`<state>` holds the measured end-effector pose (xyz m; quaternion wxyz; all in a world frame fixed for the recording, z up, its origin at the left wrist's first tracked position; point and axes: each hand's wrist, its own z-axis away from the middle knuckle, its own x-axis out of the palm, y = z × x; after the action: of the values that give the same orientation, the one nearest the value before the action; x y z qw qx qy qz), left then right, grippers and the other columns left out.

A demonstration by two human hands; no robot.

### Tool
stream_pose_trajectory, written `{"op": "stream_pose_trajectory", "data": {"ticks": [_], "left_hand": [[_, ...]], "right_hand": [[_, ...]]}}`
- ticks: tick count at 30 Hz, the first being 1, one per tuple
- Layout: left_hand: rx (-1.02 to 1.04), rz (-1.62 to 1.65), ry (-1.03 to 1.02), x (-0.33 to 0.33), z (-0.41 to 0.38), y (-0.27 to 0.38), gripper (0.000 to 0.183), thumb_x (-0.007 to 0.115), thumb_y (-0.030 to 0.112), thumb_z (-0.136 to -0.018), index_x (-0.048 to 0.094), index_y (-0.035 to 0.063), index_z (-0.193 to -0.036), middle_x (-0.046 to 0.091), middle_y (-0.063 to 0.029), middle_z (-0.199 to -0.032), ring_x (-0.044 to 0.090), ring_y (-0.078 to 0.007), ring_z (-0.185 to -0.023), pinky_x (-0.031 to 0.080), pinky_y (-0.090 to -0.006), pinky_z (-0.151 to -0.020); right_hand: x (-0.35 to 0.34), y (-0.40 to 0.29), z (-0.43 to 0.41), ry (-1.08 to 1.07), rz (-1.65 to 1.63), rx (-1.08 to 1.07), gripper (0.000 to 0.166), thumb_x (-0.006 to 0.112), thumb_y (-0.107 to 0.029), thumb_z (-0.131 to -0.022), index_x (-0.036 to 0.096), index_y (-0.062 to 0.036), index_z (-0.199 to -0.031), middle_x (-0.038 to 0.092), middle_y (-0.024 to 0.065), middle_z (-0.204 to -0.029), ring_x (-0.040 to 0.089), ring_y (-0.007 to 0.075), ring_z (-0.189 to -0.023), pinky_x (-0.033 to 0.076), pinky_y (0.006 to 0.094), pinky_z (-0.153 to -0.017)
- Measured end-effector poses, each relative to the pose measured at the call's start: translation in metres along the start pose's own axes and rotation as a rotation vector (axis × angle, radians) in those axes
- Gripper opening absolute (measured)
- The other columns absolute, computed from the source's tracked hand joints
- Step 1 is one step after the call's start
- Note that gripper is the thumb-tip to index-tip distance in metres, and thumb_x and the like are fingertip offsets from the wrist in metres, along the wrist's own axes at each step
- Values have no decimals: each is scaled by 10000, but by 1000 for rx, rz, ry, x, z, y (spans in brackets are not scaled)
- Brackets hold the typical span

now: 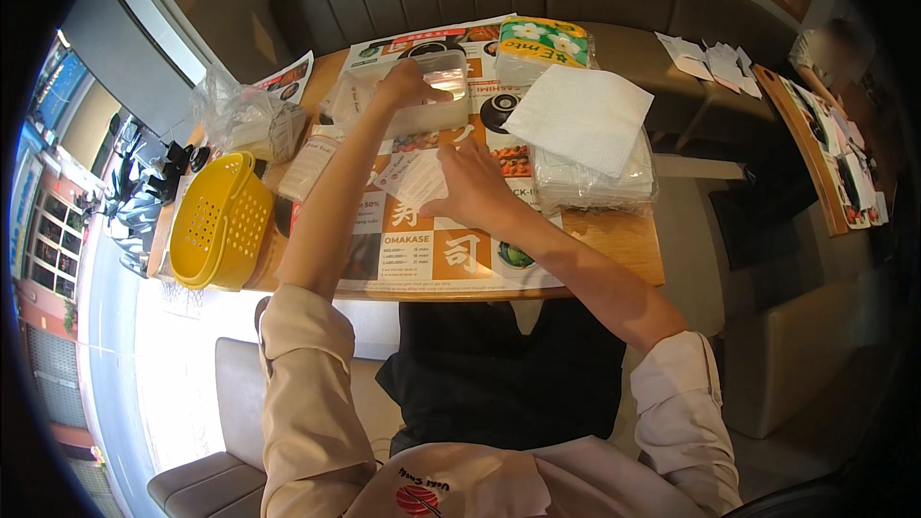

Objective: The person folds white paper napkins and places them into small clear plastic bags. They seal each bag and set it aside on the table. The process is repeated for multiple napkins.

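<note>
My left hand (407,88) reaches over the near wall of a translucent plastic container (442,115), its thumb stretched to the right. The fingertips are hidden inside, so I cannot tell whether they hold anything. Printed white paper sleeves (349,97) lie at the container's left side. Nearer to me, my right hand (475,183) hovers low over the table, thumb and fingers spread. Beside its fingers, a few printed white slips (414,178) overlap on the paper menu placemat (360,259). To their left lies a clear-wrapped stack of printed sleeves (311,165).
A yellow perforated plastic basket (216,223) stands at the left edge, with a clear plastic bag (248,119) behind it. On the right are a green-and-yellow napkin pack (543,50) and a napkin stack (590,122) in clear film. A person (827,57) sits at another table.
</note>
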<state>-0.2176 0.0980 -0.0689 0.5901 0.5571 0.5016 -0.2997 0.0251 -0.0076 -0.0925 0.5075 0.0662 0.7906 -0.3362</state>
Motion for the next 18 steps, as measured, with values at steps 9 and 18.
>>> {"op": "stream_pose_trajectory", "data": {"ticks": [9, 18], "left_hand": [[10, -120, 153, -9, 12, 29, 501, 918, 306, -595, 701, -8, -920, 740, -147, -931, 726, -306, -886, 576, -412, -751], [198, -202, 483, -1, 26, 24, 321, 872, 139, -668, 776, 114, -974, 743, -159, -910, 724, -335, -874, 575, -446, -769]], "right_hand": [[-22, -5, 1, -144, -56, 71, 645, 883, -354, -705, 606, 52, -1123, 644, 225, -1087, 597, 362, -1102, 477, 443, -952], [-17, -5, 1, -158, -57, 87, 729, 869, -356, -730, 565, 47, -1256, 585, 214, -1236, 556, 357, -1208, 450, 422, -1024]]}}
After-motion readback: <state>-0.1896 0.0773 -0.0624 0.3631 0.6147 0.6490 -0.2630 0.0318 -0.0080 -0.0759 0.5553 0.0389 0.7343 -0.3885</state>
